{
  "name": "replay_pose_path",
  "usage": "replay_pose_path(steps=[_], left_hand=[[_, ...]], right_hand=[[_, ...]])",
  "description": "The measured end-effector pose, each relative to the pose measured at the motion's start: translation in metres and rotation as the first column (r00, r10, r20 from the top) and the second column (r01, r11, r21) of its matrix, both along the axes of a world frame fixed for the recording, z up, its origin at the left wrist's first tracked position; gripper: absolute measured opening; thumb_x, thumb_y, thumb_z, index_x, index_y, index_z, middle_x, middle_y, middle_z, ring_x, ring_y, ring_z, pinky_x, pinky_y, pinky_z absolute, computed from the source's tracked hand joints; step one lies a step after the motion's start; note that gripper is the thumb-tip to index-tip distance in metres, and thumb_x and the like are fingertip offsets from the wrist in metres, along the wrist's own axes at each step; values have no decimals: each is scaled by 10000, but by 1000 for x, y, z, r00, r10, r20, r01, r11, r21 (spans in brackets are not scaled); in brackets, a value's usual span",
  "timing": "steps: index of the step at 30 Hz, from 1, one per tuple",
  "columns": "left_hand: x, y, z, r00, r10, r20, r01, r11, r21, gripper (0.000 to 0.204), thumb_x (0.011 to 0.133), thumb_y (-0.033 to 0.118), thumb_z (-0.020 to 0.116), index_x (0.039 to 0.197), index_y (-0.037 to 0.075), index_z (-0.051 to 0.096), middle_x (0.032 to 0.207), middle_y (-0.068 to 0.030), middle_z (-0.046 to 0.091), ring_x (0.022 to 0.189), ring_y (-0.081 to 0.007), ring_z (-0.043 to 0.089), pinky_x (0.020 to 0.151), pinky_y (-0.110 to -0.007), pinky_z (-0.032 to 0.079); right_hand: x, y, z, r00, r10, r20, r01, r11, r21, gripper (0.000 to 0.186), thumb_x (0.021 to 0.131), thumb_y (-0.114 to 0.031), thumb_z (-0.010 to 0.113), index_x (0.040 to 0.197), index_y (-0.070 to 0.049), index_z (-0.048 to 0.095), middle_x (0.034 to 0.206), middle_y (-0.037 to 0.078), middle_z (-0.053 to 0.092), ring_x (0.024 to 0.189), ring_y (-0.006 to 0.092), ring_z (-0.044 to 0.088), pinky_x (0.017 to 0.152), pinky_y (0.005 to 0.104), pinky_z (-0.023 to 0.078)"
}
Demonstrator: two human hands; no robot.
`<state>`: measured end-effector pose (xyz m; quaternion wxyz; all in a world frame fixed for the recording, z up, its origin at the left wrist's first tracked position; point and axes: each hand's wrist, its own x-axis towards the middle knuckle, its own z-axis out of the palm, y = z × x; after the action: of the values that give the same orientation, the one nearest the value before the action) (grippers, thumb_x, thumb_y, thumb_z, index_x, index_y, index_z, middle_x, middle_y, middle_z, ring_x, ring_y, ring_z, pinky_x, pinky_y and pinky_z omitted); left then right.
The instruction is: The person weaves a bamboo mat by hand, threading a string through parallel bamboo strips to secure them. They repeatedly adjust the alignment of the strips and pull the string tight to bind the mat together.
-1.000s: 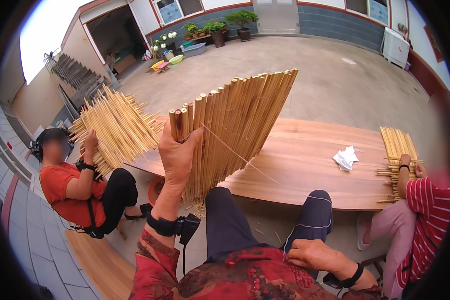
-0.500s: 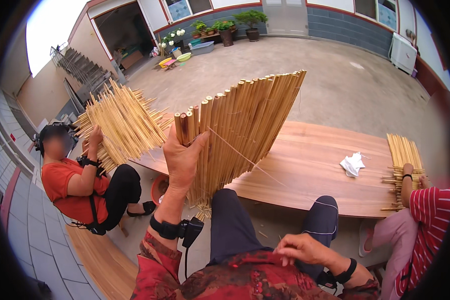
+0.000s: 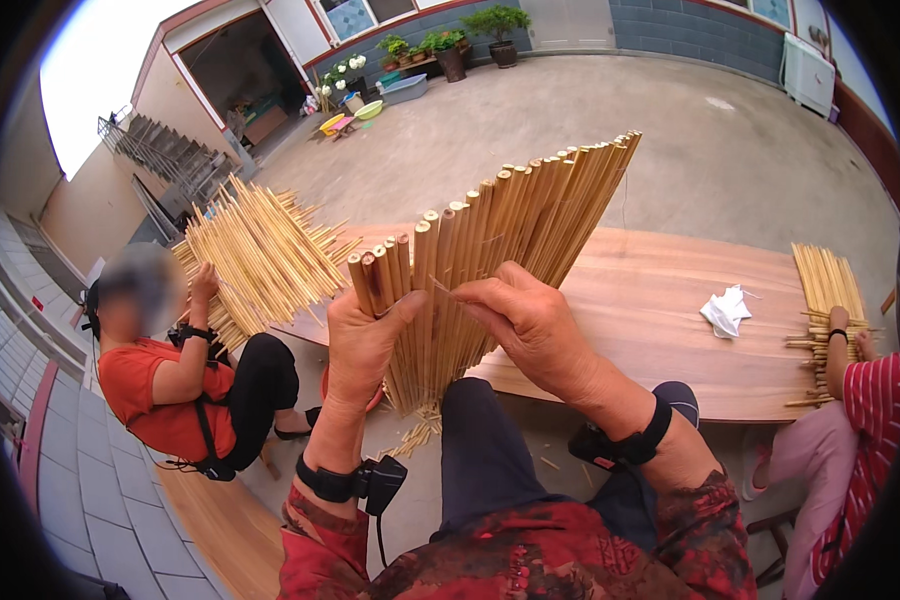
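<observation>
A mat of straight yellow-brown stalks (image 3: 530, 220) stands on edge before me, its stalks side by side and bound with thin thread. My left hand (image 3: 355, 338) is closed round the stalks at the mat's left end, thumb on the near face. Against that face, just right of the left thumb, my right hand (image 3: 540, 318) pinches a fine pale thread (image 3: 440, 287) between thumb and forefinger. The fingers of the left hand behind the stalks are hidden. The mat's lower end comes down beside my knee.
Beyond my knees lies a wooden tabletop (image 3: 660, 290) with a crumpled white cloth (image 3: 726, 312). On the left, a person in orange (image 3: 160, 390) holds another stalk mat (image 3: 260, 245). At right, a person in red stripes handles more stalks (image 3: 826, 280). Short stalk pieces (image 3: 420, 432) lie below.
My right hand has risen from my lap to the mat and now pinches the thread, which earlier trailed to my right knee. My left hand keeps its hold.
</observation>
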<state>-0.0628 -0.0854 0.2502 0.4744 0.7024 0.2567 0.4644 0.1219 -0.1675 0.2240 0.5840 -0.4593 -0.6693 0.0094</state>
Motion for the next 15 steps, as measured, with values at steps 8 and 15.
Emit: replay_pose_path(steps=[8,15], left_hand=[[4,-2,4,999,46,-24,-45,999,25,210,886,66,716,1073,-25,682,937,-22,708,832,-72,623,753,-241,511],[4,-1,1,991,94,-93,-84,991,103,213,883,81,723,1065,-22,683,927,-21,705,830,-68,622,750,-243,511]], right_hand=[[-7,16,2,999,-41,24,41,999,14,209,853,-64,676,1058,-102,692,808,105,554,707,305,622,604,398,516],[-5,18,-1,999,16,30,-16,1000,18,253,825,-44,675,1072,-99,690,809,110,552,718,308,631,613,393,527]])
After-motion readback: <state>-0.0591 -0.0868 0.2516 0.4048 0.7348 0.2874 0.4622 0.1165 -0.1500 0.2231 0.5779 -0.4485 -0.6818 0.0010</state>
